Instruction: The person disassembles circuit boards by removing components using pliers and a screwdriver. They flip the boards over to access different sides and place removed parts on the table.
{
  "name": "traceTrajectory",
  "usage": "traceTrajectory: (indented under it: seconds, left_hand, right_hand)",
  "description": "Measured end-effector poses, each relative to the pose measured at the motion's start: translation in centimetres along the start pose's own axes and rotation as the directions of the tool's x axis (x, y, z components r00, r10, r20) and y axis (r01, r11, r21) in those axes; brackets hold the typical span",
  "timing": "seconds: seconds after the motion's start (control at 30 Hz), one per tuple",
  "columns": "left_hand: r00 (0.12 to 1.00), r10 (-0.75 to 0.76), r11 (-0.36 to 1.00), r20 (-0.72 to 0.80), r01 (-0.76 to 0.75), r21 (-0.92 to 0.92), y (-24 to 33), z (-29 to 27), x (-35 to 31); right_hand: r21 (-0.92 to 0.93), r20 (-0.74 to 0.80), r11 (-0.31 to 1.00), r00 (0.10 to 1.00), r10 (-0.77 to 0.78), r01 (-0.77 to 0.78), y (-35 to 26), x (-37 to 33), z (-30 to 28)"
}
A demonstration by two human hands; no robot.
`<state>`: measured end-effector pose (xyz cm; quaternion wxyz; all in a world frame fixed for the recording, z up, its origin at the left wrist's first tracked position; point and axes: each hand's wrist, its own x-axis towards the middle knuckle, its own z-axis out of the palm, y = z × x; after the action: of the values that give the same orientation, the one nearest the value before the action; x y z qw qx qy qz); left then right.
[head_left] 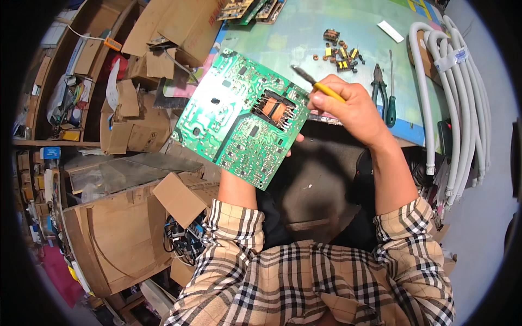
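Observation:
My left hand (299, 139) holds a green circuit board (209, 117) from beneath; only its fingertips show past the board's right edge. The board is tilted, with solder joints and small chips facing up. A transformer (276, 111) with copper windings and rows of pins sits in an opening near the board's right side. In my right hand (348, 107) is a slim tool (328, 92) with a yellow handle and a dark metal end; its exact kind is unclear. Its tip points up and left, above the board's upper right edge.
Loose coils and transformers (342, 53) lie on the table (304, 32), with pliers (379, 89) and a green-handled screwdriver (391, 108) to their right. Grey bundled tubing (448, 76) borders the right. Circuit boards (253, 10) are stacked at the back; cardboard boxes (117, 233) crowd the left.

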<state>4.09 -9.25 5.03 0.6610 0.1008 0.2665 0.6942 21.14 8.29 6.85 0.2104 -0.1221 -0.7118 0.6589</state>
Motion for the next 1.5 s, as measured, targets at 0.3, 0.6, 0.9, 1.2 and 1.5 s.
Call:
traceTrajectory:
  seconds: [0.3, 0.6, 0.9, 1.2, 1.5]
  left_hand:
    - [0.953, 0.300, 0.536, -0.034, -0.139, 0.833, -1.8, 0.2, -0.1]
    - [0.944, 0.234, 0.920, -0.231, -0.139, 0.366, -2.6, 0.2, 0.6]
    - [0.950, 0.175, 0.960, -0.259, -0.107, 0.258, -2.1, 0.3, 1.4]
    - [0.977, 0.215, 0.947, -0.009, -0.206, 0.248, -1.9, -1.8, 2.4]
    - [0.999, 0.045, 0.801, -0.007, -0.032, 0.598, -1.3, -3.1, 2.8]
  right_hand:
    - [-0.741, 0.025, 0.602, 0.909, -0.417, 0.297, 2.2, -0.2, 1.2]
    - [-0.811, 0.074, 0.504, 0.907, -0.415, 0.297, 3.3, 0.1, 1.9]
    - [-0.827, 0.078, 0.501, 0.935, -0.346, 0.254, 3.7, 0.7, 2.6]
    - [-0.810, 0.087, 0.535, 0.952, -0.294, 0.240, 3.7, 1.1, 2.5]
    - [-0.705, 0.092, 0.707, 0.996, 0.000, 0.065, 5.0, 2.3, 1.8]
